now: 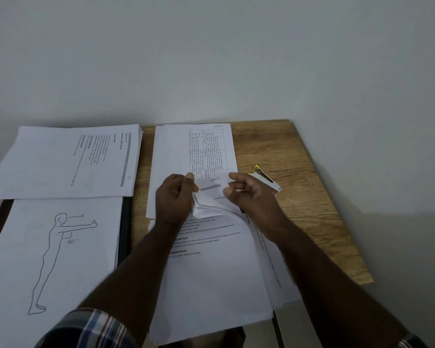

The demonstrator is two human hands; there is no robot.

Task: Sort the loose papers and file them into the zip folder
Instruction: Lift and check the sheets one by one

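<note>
A stack of printed papers [211,277] lies in front of me on the wooden table [299,197]. My left hand [175,197] grips the bent-up top edge of several of its sheets, and my right hand [246,194] pinches the same edge from the right. Behind my hands lies a sheet with a printed table [206,149]. At the left, a sheet with a drawn standing figure [53,259] rests on a dark folder [125,234], of which only the right edge shows. Another printed stack [68,162] sits beyond it.
A small white and yellow stapler [265,178] lies on the table just right of my right hand. The table ends at the right edge [349,234] and meets a plain wall at the back. A plaid sleeve [91,327] shows at the bottom.
</note>
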